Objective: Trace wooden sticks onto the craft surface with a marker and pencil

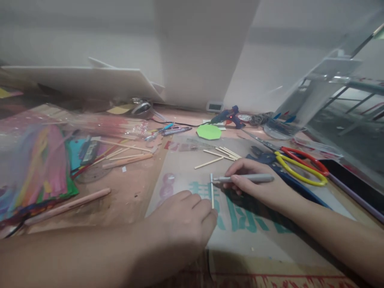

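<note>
My left hand (187, 222) is closed, its fingertips pinching the lower end of a thin pale wooden stick (212, 190) that stands out toward the far side. My right hand (255, 180) grips a grey marker pen (259, 178), its tip at the upper part of the stick. Both hands are over a whitish sheet (180, 168) with green lettering. Several short wooden sticks (220, 154) lie loose just beyond the pen. Beside my right hand are scissors (303, 166) with red and yellow handles and blue-handled pliers (297, 186).
A blue glue gun (229, 116) and a green paper octagon (209, 131) are at the back. Coloured strips (45, 164), a wooden-cased pencil-like rod (69, 206) and bagged sticks (111, 123) lie left. A dark phone (354, 184) and a clear container (300, 108) stand right.
</note>
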The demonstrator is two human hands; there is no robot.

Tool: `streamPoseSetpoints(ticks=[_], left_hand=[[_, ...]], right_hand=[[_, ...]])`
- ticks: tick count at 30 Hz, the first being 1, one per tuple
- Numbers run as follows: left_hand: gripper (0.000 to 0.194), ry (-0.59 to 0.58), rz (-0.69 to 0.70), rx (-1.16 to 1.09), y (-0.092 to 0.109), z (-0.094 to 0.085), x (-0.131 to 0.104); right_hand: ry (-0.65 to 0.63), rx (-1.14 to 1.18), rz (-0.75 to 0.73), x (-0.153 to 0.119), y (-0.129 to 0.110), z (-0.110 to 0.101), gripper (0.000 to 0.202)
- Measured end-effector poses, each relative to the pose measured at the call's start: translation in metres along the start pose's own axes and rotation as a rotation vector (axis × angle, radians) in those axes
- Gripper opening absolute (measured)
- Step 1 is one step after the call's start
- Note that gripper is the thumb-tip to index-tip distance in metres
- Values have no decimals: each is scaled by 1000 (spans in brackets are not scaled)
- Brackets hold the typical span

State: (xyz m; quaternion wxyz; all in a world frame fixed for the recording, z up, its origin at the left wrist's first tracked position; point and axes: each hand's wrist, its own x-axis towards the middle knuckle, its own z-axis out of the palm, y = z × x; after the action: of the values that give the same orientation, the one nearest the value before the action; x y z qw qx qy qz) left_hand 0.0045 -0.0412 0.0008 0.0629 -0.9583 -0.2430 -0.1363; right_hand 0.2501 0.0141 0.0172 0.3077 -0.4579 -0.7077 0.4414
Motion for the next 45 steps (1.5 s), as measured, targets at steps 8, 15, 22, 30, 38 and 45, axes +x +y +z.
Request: streamPoseSetpoints(ticks=[8,15,22,30,38,45], left_hand=[[12,1,-11,-5,1,-3,3],[14,28,-17,-9,1,0,2],[13,13,6,-26,0,-1,1],[15,31,-10,-48,-1,-4,3],[14,5,-3,-45,-1,-5,2],[12,-3,-13,-41,0,-4,2]], right_hand=[[10,-90,-4,-2,-7,5,20],[25,-95,22,0,-8,6,23],[-35,-132,-34,-2,-9,4,24],[-38,-129,-16,-1,-7,4,20],[-16,-137,-7,-2,-8,5,18],[0,-135,-23,-1,-8,6,16]])
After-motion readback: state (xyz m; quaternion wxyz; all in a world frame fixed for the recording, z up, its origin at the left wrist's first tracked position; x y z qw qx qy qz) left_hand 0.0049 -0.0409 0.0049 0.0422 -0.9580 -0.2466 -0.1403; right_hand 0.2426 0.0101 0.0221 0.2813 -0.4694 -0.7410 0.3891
